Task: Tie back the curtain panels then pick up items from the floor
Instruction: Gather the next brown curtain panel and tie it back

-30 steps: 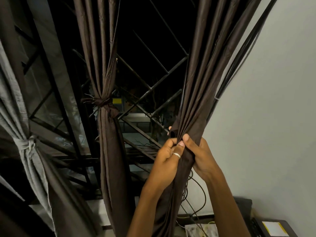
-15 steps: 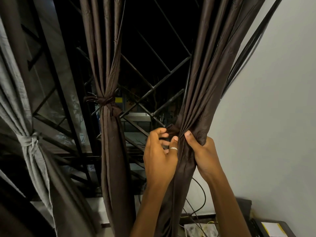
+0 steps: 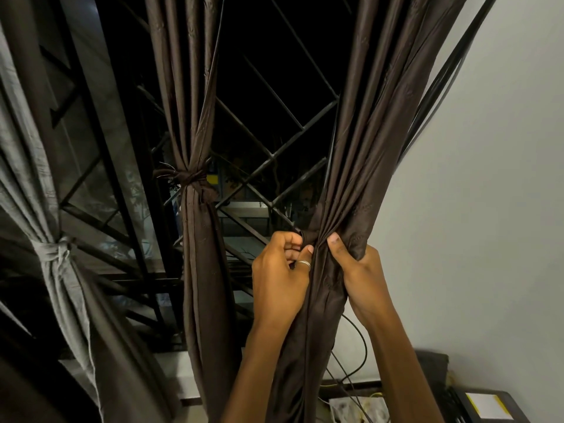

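Fingers, left hand: curled together, pinching a narrow dark strip at the edge of the gather. Whether it is a separate tie or a fold of the curtain itself cannot be told. A thin metal ring sits on the thumb.

Right hand: clamped round the right curtain panel, thumb pressed across the front, other fingers hidden behind the cloth. Judged purpose: to hold the pleats bunched into one rope while the left hand works the strip round it.

Right curtain panel: dark brown, smooth, slight sheen, faint woven motif. Hangs in long tubular folds that narrow to the grip, then falls slack between the forearms. Not yet tied.

Middle panel: same brown cloth, cinched by a knot of matching fabric with frayed threads. Done, by the look of it.

Grey panel, far left: coarser, matte, crinkled weave, bound with a grey knot.

Window grille: dark metal bars crossing in diamonds, night behind.

Wall: plain, pale, matte, just beside the held panel. Black cords run up alongside it; looser cables loop below the hands.

Lower right corner: a dark box with a yellow and white label, partly cut off.

Floor items: not in view. Judged progress: third of the three visible panels in hand; the pick-up not begun.
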Available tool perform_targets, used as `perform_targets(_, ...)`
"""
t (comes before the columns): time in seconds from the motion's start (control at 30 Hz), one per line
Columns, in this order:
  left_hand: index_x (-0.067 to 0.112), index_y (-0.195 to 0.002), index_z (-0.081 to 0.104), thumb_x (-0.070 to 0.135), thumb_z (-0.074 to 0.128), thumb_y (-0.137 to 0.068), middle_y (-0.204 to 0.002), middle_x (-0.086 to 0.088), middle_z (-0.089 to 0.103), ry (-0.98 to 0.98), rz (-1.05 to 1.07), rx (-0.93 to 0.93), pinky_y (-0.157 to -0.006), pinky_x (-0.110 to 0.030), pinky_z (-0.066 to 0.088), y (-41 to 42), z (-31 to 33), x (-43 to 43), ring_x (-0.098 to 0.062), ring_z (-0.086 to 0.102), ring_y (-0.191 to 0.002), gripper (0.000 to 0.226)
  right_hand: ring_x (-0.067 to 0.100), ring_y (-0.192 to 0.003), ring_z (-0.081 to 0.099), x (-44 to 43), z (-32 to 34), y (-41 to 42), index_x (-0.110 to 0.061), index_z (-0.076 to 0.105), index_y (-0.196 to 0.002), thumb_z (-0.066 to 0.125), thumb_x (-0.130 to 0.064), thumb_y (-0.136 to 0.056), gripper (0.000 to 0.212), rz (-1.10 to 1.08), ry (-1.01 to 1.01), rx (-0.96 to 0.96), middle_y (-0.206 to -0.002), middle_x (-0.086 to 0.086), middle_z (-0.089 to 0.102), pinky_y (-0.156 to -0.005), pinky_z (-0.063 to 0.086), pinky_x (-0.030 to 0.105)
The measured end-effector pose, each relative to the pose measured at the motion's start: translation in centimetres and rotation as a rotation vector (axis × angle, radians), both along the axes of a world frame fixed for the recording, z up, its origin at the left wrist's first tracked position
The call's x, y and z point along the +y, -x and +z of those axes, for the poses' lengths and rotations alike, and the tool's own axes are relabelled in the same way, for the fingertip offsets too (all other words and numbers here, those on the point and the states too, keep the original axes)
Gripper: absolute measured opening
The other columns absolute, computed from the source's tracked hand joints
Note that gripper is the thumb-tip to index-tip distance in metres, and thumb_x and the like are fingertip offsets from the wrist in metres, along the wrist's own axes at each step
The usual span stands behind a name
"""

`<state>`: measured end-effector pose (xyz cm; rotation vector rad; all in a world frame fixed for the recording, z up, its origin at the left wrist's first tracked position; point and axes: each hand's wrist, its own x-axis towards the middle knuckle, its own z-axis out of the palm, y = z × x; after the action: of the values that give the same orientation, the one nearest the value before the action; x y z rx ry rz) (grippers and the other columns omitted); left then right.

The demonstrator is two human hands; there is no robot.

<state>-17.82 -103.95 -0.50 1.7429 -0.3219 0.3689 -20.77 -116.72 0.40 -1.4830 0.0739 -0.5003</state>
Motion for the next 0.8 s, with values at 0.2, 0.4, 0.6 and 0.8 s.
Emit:
perform_targets(0.2,0.024,-0.126,0.055,0.009,0.059,-0.097,-0.108,0.013,0.069,0.012,-0.133,0.013,-0.080,-0.014,0.054,-0.3,0.9,-0.2,0.003,0.067,-0.093,0.033,0.019,-0.091,0.077,0.1,-0.1,0.3,-0.037,0.079,-0.095,0.066,-0.051,-0.088,0.021,0.003,0.052,-0.021,-0.096,0.001,0.080,-0.074,0.061,0.024)
perform_targets(0.4,0.024,-0.132,0.057,0.008,0.046,-0.098,-0.107,0.004,0.073,-0.101,-0.241,0.016,-0.091,-0.035,0.058,-2.3,2.5,-0.2,-0.008,0.069,-0.095,0.039,0.014,-0.110,0.072,-0.4,0.0,0.8,-0.042,0.071,-0.117,0.066,-0.035,-0.096,0.023,0.102,0.121,-0.070,-0.115,-0.006,0.076,-0.089,0.058,0.025)
perform_targets(0.6,0.033,-0.124,0.069,0.005,0.041,-0.098,-0.119,0.017,0.072,-0.184,-0.498,0.094,-0.104,-0.030,0.050,-4.4,3.8,-0.1,-0.001,0.065,-0.114,0.048,0.011,-0.119,0.067,-2.9,1.9,0.3,-0.032,0.056,-0.135,0.071,-0.017,-0.091,0.049,0.217,0.250,-0.017,-0.126,-0.007,0.072,-0.097,0.054,0.024)
perform_targets(0.8,0.044,-0.111,0.071,0.003,0.041,-0.101,-0.114,0.018,0.074,-0.190,-0.613,0.138,-0.093,-0.017,0.053,-4.5,4.9,-0.2,0.000,0.067,-0.110,0.052,-0.004,-0.091,0.070,-4.4,4.2,0.4,-0.061,0.071,-0.090,0.070,-0.039,-0.094,0.022,0.105,0.718,0.224,-0.094,-0.027,0.075,-0.086,0.057,0.025)
